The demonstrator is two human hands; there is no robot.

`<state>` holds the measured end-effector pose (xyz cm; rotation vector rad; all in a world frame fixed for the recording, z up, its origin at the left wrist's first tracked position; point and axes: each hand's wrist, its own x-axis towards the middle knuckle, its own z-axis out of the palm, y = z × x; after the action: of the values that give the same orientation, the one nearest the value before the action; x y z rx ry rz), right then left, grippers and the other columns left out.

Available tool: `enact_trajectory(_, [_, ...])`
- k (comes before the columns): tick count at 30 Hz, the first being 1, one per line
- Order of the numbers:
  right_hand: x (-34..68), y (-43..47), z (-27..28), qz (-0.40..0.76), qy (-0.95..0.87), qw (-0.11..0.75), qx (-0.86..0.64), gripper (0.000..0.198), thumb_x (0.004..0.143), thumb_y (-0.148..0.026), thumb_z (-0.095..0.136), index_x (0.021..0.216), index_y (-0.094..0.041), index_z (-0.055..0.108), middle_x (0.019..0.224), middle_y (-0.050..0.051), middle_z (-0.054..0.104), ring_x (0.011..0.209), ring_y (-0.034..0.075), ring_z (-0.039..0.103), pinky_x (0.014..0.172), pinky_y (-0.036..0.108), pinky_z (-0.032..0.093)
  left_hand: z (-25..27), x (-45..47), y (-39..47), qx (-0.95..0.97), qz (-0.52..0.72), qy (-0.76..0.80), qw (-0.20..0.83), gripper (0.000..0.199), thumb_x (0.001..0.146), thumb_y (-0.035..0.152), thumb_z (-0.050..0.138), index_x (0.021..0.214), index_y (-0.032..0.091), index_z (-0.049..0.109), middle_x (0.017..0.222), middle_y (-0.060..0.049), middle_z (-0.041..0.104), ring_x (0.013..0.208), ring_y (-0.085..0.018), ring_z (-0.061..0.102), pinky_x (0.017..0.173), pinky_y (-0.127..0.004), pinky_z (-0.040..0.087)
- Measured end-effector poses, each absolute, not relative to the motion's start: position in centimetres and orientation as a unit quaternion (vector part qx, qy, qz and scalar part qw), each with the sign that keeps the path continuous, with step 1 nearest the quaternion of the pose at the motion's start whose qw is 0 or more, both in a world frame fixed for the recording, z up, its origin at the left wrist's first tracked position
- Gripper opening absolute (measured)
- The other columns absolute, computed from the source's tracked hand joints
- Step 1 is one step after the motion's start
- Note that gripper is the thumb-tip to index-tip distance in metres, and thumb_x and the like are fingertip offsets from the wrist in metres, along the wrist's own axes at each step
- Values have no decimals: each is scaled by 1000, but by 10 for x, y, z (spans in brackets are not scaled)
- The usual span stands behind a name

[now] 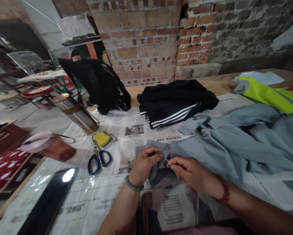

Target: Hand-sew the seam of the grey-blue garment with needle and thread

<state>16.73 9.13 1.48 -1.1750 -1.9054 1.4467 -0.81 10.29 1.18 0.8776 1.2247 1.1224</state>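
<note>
**A:** What is your left hand (144, 164) doing?

**B:** It is pinching a bunched-up fold of the grey-blue garment (224, 143). Your fingers are curled tight on the cloth, with the thumb pressing on top. You are wearing a green bead bracelet (133, 186) on that wrist.

**A:** And your right hand (192, 173)?

**B:** It is sitting just beside your left hand, almost touching it. Your thumb and first finger are squeezing a thin needle (167, 161). The needle tip is pointing at the fold that your left hand is gripping. You are wearing a red bracelet (225, 192) on that wrist.

**A:** Where is the garment lying?

**B:** It is starting under both your hands and spreading far out past your right hand. It is resting on newspaper (127, 130).

**A:** What is lying near your left hand?

**B:** Blue-handled scissors (99, 160) are lying just to the outer side of it. A yellow thing (101, 138) is sitting a bit past the scissors, and a metal flask (74, 112) is leaning farther out. A dark phone (48, 202) is lying nearer to you on that side.

**A:** What is sitting beyond your hands?

**B:** A folded black garment with white stripes (176, 101) is lying well past your fingers. A black bag (97, 83) is standing to its left, and a bright yellow-green vest (269, 93) is lying far out past your right hand.
</note>
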Motion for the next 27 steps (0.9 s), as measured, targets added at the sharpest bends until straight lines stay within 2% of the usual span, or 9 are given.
enact_trajectory(9, [160,95,10,535,-659,264,-458,20,83,-27,44,79,-19,62,52,-4,48,49,9,42,50,22,33,10,-8,101,417,477,534,560,14,56,18,73,70,16,72,61,1,62,57,-10,50,54,-19,39])
enact_trajectory(16, [161,96,7,560,-635,252,-468,19,83,-26,44,77,-18,61,52,-4,49,46,8,40,47,20,31,15,-5,99,448,479,534,534,11,58,15,70,69,17,73,66,-1,64,61,-12,53,57,-20,42])
enact_trajectory(21, [158,96,5,594,-600,261,-468,17,81,-25,46,73,-18,59,47,-6,47,41,6,36,41,18,27,15,-7,98,524,470,527,477,11,64,15,65,70,19,74,68,-2,63,64,-13,54,58,-21,43])
enact_trajectory(27, [155,95,10,667,-522,221,-483,16,82,-28,43,72,-18,51,46,-9,45,28,3,28,28,16,20,14,-7,99,613,465,483,418,12,70,15,63,72,21,74,70,-3,62,68,-15,57,64,-24,46])
